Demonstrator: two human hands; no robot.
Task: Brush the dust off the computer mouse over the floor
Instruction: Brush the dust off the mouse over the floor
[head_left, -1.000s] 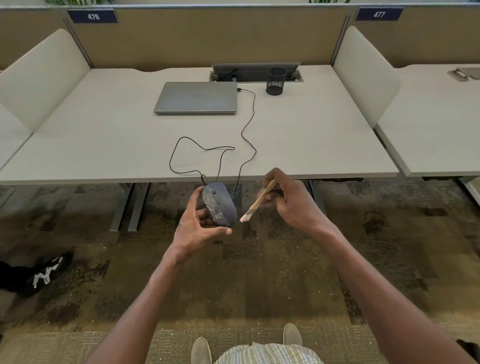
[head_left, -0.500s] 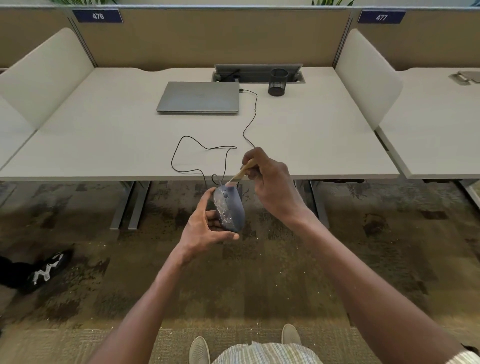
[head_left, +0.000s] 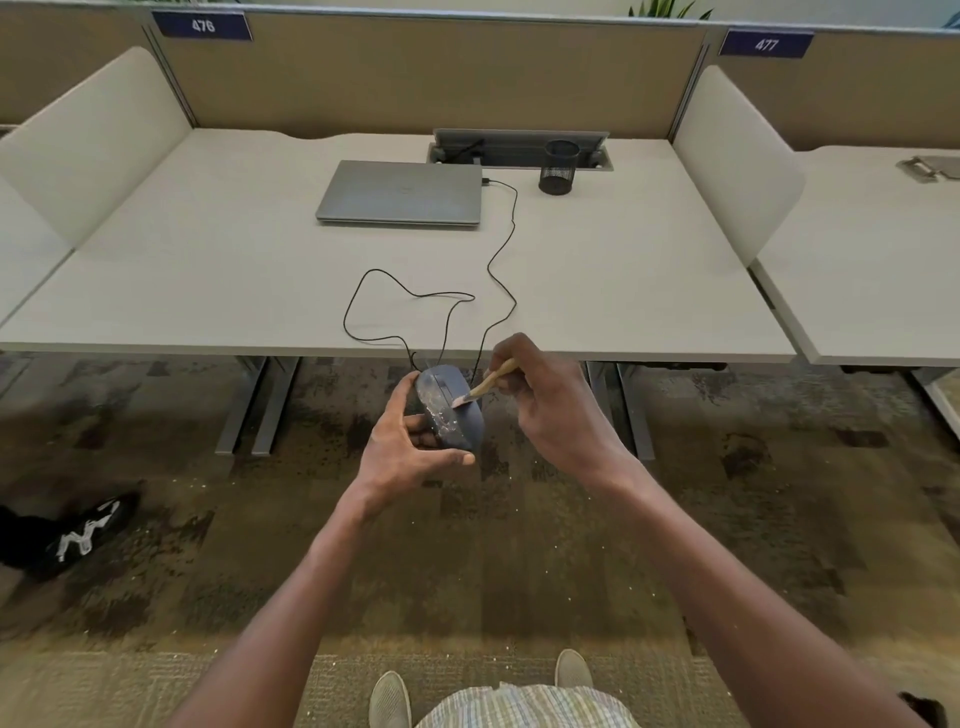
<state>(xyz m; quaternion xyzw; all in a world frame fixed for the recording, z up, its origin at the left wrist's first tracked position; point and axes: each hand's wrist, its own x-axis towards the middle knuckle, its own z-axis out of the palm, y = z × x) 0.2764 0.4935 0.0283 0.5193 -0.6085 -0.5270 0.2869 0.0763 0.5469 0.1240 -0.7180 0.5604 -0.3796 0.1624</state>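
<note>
A dark grey computer mouse (head_left: 460, 415) with pale dust across its top is held over the carpeted floor (head_left: 519, 545), just in front of the desk's front edge. My left hand (head_left: 405, 452) grips it from the left and below. My right hand (head_left: 556, 410) holds a small wooden-handled brush (head_left: 485, 385), and its bristle tip touches the mouse's upper surface. The mouse's black cable (head_left: 415, 301) runs up over the desk edge in loops to a closed grey laptop (head_left: 400, 192).
A pale desk (head_left: 208, 270) stands ahead with side dividers and a black mesh pen cup (head_left: 558, 167) at the back. Desk legs (head_left: 260, 405) stand left of the hands. Another person's black shoe (head_left: 72, 535) lies at the left. My own shoes (head_left: 389, 699) are below.
My right hand swung the brush from right of the mouse up to its top end, then drew it down onto the mouse's upper surface. The mouse stayed in my left hand.
</note>
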